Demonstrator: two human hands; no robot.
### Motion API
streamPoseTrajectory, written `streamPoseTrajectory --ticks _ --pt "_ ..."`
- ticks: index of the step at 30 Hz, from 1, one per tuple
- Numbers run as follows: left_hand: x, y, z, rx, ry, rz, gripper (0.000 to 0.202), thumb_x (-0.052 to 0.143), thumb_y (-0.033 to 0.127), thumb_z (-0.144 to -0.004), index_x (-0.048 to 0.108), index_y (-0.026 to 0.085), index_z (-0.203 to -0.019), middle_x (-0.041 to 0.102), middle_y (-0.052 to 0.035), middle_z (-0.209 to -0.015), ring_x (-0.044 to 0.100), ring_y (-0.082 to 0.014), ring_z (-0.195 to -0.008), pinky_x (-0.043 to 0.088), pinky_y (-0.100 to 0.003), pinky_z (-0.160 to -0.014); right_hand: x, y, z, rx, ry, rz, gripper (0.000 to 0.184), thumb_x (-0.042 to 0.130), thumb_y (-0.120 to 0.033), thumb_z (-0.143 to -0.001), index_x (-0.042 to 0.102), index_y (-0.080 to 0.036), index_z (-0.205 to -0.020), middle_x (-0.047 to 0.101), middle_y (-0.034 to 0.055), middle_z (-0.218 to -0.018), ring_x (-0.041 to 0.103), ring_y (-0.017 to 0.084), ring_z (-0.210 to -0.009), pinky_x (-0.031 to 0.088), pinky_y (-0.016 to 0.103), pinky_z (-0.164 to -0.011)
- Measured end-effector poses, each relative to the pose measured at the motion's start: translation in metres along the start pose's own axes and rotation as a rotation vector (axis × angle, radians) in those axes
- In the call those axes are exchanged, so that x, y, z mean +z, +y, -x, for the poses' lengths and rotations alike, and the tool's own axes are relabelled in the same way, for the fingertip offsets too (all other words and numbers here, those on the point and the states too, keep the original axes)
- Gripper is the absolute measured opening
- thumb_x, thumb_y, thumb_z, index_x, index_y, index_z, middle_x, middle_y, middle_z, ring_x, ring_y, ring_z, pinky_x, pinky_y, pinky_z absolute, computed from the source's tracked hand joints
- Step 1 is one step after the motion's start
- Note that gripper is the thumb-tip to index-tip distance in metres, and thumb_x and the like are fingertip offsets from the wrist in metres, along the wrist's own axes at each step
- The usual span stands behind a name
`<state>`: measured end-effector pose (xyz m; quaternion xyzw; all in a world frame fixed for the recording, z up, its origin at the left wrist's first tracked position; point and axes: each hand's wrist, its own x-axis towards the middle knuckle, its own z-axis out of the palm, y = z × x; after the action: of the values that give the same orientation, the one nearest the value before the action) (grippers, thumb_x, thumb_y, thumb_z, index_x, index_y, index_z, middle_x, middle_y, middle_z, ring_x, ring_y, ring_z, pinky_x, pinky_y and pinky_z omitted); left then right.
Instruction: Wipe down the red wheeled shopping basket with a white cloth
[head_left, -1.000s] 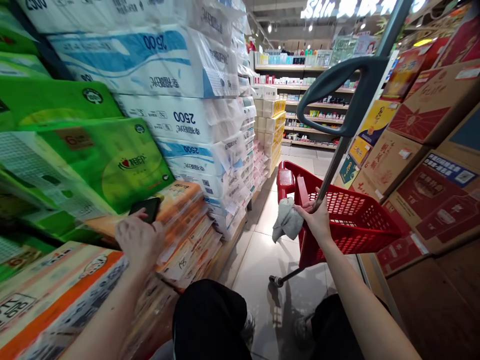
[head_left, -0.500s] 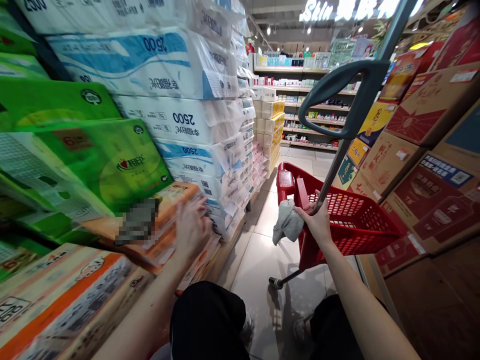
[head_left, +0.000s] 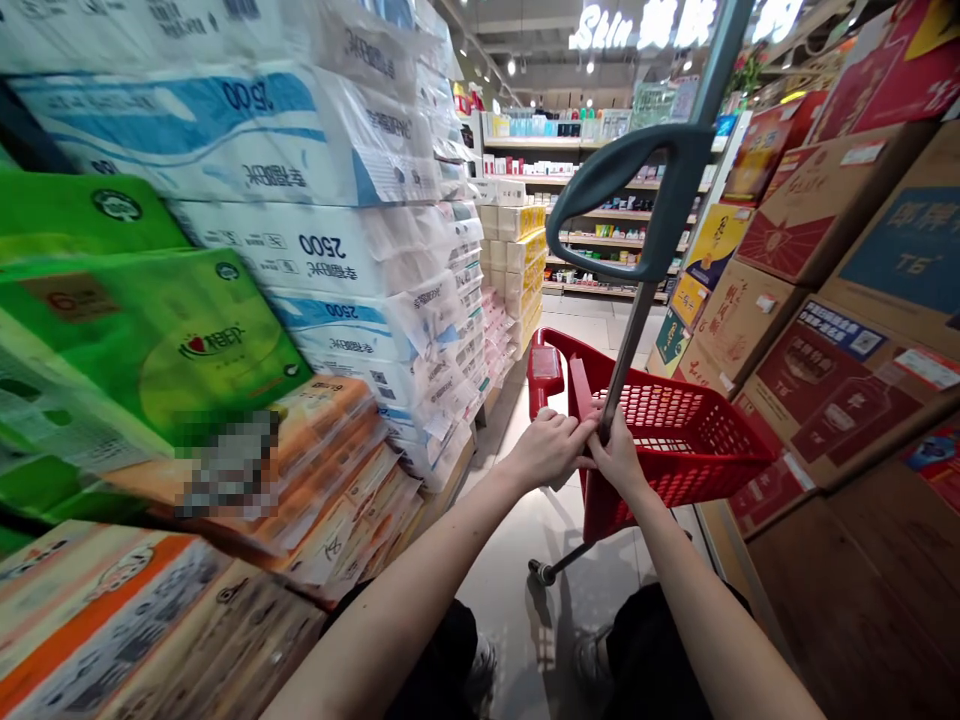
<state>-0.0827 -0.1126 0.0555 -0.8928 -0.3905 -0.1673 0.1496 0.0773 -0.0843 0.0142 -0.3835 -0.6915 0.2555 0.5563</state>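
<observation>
Left hand: the left hand [head_left: 550,450] sits just beside the right, fingers pressed together and curled around the pole, knuckles up.

Right hand: the right hand [head_left: 619,462] is closed around the same pole, low down near the basket.

Pole: a slim grey metal pole [head_left: 626,345] rises at a tilt from the basket, between the two hands' grip and the handle.

Handle: a smooth, dark grey loop [head_left: 630,185] tops the pole, well above the hands.

Basket: a red plastic basket [head_left: 679,440] on a wheeled frame, its sides a grid of small holes; a flat red grip [head_left: 579,390] stands along the near rim.

Left side: soft, crinkled plastic-wrapped packs piled high — white-and-blue packs [head_left: 330,245], green packs [head_left: 142,340], orange packs [head_left: 315,470].

Right side: stacked printed cartons [head_left: 772,330], red and tan.

Floor: pale tile [head_left: 517,540].
</observation>
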Motion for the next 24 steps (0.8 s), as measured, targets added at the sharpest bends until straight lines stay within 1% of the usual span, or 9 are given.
streamPoseTrajectory --ticks 3,6,8,11,13,15,17,20,24 --pt "-0.002 -0.015 0.005 0.052 0.017 0.007 0.046 0.043 0.052 -0.097 0.052 0.019 -0.127 0.067 -0.0093 -0.099 0.063 -0.0247 -0.096 0.043 -0.040 -0.089 -0.004 0.000 0.000 0.032 0.007 -0.006 0.023 0.044 -0.040 -0.094 0.056 -0.021 -0.100 0.069 0.0060 -0.092 0.065 0.020 -0.084 0.051 0.036 -0.083" --pt "-0.004 -0.030 0.006 0.038 0.065 0.013 0.035 0.039 0.045 -0.100 0.062 0.019 -0.107 0.068 -0.0089 -0.101 0.061 -0.0229 -0.101 0.043 -0.040 -0.097 -0.002 -0.003 -0.001 0.067 0.028 0.021 0.033 0.035 -0.044 -0.099 0.058 -0.022 -0.089 0.070 0.0049 -0.084 0.066 0.020 -0.079 0.049 0.033 -0.082" --pt "-0.003 -0.037 0.001 0.037 0.069 -0.007 0.036 0.037 0.040 -0.101 0.064 0.019 -0.093 0.069 -0.0080 -0.094 0.063 -0.0214 -0.096 0.042 -0.039 -0.098 0.001 -0.004 -0.004 0.058 0.022 0.104 0.033 0.038 -0.046 -0.098 0.057 -0.021 -0.088 0.070 0.0048 -0.080 0.065 0.020 -0.075 0.047 0.031 -0.076" --pt "-0.002 -0.040 -0.013 0.003 -0.002 -0.062 0.043 0.033 0.033 -0.101 0.065 0.018 -0.075 0.069 -0.0072 -0.075 0.064 -0.0203 -0.077 0.046 -0.038 -0.086 0.007 -0.002 -0.010 0.071 0.045 0.241 0.032 0.042 -0.051 -0.096 0.054 -0.022 -0.087 0.065 0.0029 -0.071 0.061 0.020 -0.065 0.042 0.028 -0.064" --pt "-0.002 -0.036 -0.024 -0.041 -0.079 -0.100 0.047 0.033 0.031 -0.099 0.064 0.017 -0.067 0.068 -0.0088 -0.068 0.063 -0.0206 -0.066 0.046 -0.037 -0.075 0.010 0.002 -0.014 0.108 0.089 0.277 0.037 0.043 -0.054 -0.094 0.051 -0.023 -0.076 0.061 0.0011 -0.064 0.057 0.018 -0.059 0.039 0.027 -0.058" --pt "-0.003 -0.032 -0.031 -0.056 -0.140 -0.110 0.048 0.035 0.031 -0.097 0.064 0.017 -0.063 0.069 -0.0101 -0.067 0.062 -0.0205 -0.060 0.044 -0.036 -0.068 0.011 0.007 -0.017 0.144 0.125 0.284 0.042 0.044 -0.056 -0.092 0.045 -0.024 -0.064 0.056 0.0000 -0.059 0.053 0.016 -0.055 0.036 0.026 -0.055" --pt "-0.005 -0.030 -0.035 -0.022 -0.155 -0.084 0.048 0.035 0.032 -0.097 0.064 0.017 -0.062 0.070 -0.0096 -0.068 0.063 -0.0195 -0.060 0.042 -0.033 -0.065 0.010 0.012 -0.018 0.151 0.146 0.294 0.045 0.046 -0.055 -0.091 0.040 -0.024 -0.058 0.052 -0.0008 -0.055 0.049 0.015 -0.053 0.035 0.025 -0.054" --pt "-0.006 -0.036 -0.036 0.075 -0.139 -0.016 0.049 0.033 0.032 -0.098 0.062 0.019 -0.061 0.068 -0.0071 -0.065 0.062 -0.0178 -0.062 0.041 -0.032 -0.065 0.003 0.015 -0.016 0.114 0.145 0.296 0.043 0.045 -0.051 -0.091 0.040 -0.023 -0.059 0.052 -0.0010 -0.054 0.050 0.014 -0.053 0.036 0.025 -0.056" --pt "-0.002 -0.054 -0.038 0.179 -0.099 0.118 0.047 0.034 0.030 -0.098 0.059 0.019 -0.059 0.064 -0.0051 -0.063 0.059 -0.0170 -0.063 0.043 -0.032 -0.070 -0.003 0.016 -0.014 0.085 0.137 0.272 0.041 0.045 -0.050 -0.092 0.044 -0.022 -0.062 0.055 -0.0002 -0.058 0.053 0.015 -0.056 0.038 0.025 -0.059"
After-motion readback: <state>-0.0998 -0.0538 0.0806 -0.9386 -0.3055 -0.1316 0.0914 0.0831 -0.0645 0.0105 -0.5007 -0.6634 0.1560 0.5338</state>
